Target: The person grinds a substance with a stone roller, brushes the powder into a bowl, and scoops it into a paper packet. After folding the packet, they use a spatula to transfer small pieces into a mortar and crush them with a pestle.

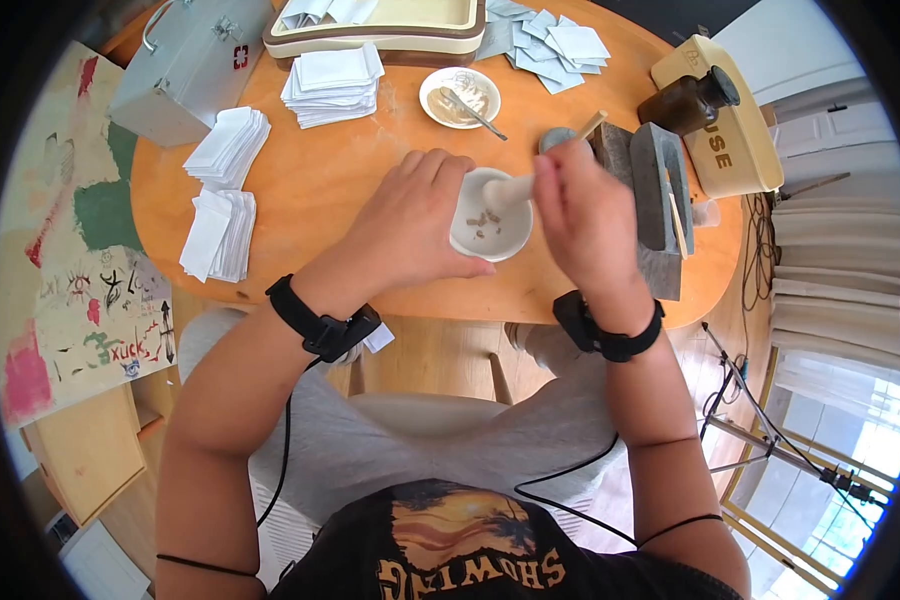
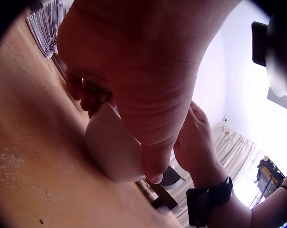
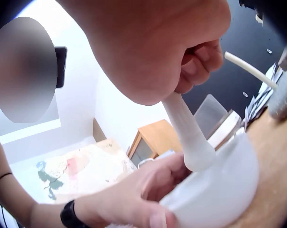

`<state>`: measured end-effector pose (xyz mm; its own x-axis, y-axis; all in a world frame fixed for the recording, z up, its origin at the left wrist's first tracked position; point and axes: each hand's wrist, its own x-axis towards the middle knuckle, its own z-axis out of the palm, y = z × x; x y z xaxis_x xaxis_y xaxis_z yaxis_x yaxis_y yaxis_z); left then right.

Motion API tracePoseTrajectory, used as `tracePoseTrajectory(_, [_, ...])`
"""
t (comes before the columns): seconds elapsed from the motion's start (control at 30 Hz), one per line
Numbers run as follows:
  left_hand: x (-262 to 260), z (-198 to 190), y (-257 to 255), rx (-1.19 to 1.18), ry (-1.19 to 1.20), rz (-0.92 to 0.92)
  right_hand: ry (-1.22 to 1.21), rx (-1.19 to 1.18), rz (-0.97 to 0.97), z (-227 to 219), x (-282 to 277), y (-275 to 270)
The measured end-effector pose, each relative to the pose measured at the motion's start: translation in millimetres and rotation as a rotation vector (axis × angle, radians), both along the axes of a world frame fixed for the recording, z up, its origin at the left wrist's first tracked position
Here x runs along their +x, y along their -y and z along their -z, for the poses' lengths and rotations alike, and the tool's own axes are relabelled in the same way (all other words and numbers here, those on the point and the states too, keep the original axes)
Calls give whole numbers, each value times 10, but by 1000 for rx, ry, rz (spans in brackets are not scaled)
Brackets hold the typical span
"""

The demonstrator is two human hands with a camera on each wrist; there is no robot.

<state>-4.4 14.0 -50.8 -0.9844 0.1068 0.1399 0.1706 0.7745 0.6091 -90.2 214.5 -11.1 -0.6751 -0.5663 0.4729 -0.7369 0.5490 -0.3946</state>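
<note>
A white mortar [image 1: 511, 240] stands on the wooden table in front of the person, with several small brownish pieces [image 1: 483, 222] in its bowl. The left hand [image 1: 395, 220] holds it from the left, fingers along the far side and thumb at the near rim. Curled round the handle of a white pestle [image 1: 510, 191], the right hand [image 1: 585, 215] keeps it slanted, its rounded head inside the mortar near the far wall. In the right wrist view the pestle [image 3: 187, 130] shows below the fist, its head overlapping the mortar rim [image 3: 229, 175].
Beyond the mortar sits a small white dish [image 1: 431, 98] with a spoon [image 1: 475, 113]. Paper stacks [image 1: 218, 235] lie left, grey-blue sheets [image 1: 540, 45] at the back. A grey stone trough [image 1: 654, 215], brown jar [image 1: 682, 103] and cream box [image 1: 735, 160] stand right; a metal case [image 1: 175, 85] stands back left.
</note>
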Motion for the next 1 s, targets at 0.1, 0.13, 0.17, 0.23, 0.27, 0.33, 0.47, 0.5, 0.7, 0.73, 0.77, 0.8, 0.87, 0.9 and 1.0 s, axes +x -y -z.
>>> tracePoseTrajectory(0.1, [-5,-9,0,-2,0,-1,-23,-4,8,-150,-25,-45])
tracePoseTrajectory(0.13, [-10,-12,0,-7,-2,2,-46,52,-3,-124,-21,-58])
tracePoseTrajectory(0.17, [-16,-13,1,-9,-2,5,-46,50,-1,-94,-16,-55])
tracePoseTrajectory(0.23, [-18,-13,-6,1,-1,4,-133,122,-110,-28,18,-31])
tracePoseTrajectory(0.27, [-16,-21,-11,2,1,6,-131,122,-108,8,36,-24])
tracePoseTrajectory(0.33, [-9,-49,-9,2,34,-3,-216,165,-147,78,71,-2])
tracePoseTrajectory(0.47, [-9,-25,-8,-1,7,-8,-283,162,-197,110,120,43])
tracePoseTrajectory(0.5, [-14,-16,-6,-1,7,-8,-286,161,-197,109,118,54])
tracePoseTrajectory(0.7, [-7,-32,-8,-3,25,-12,-259,182,-153,122,137,104])
tracePoseTrajectory(0.73, [-6,-27,-10,-2,22,-11,-246,161,-149,121,128,108])
tracePoseTrajectory(0.77, [-3,-29,-14,-2,20,-11,-233,140,-146,122,122,107])
tracePoseTrajectory(0.8, [-1,-34,-20,-10,23,-14,-236,139,-146,135,123,108])
tracePoseTrajectory(0.87, [-11,-50,-24,-23,17,-14,-232,147,-132,149,115,114])
tracePoseTrajectory(0.9, [-14,-48,-22,-20,22,-13,-238,145,-129,136,122,99])
tracePoseTrajectory(1.0, [-13,-49,-14,-9,19,-11,-224,170,-138,110,154,82])
